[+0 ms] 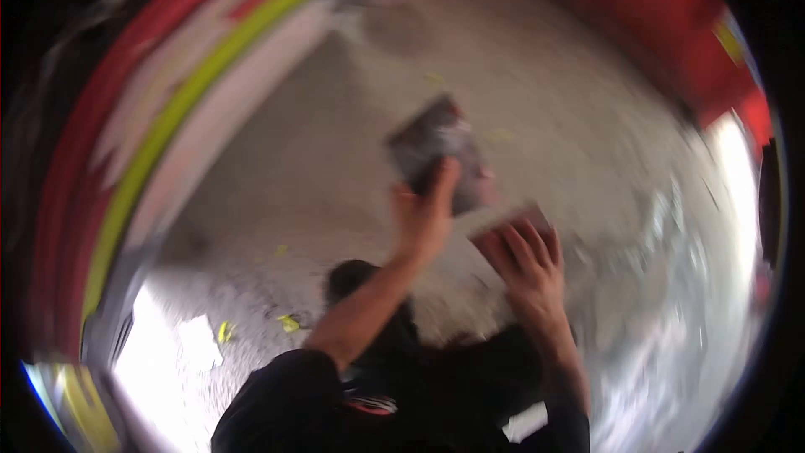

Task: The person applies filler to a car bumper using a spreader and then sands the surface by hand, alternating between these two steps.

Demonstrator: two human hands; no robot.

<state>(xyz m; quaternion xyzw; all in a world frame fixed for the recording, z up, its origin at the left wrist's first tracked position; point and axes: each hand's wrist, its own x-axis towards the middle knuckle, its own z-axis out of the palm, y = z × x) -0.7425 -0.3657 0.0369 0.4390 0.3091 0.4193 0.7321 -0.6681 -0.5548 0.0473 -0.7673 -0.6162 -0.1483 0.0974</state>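
In the head view my left hand [426, 211] grips a dark grey rectangular slab-like thing [432, 134], its thumb lying across the near face. That thing has pale smudges and a little red along its edge; motion blur hides its kind. To the right and slightly lower, my right hand [535, 273] has its fingers laid over a thin reddish-brown pad [495, 250], whose corners stick out past the fingers. Slab and pad are apart, both held out above the floor in front of my body.
Rough grey-brown floor [277, 168] spreads below, with scattered yellow scraps [288, 323]. A red and white structure with a yellow-green stripe [180, 113] curves along the left. Something large and red [637, 8] stands at upper right. Crumpled clear plastic sheeting [662, 285] lies at right.
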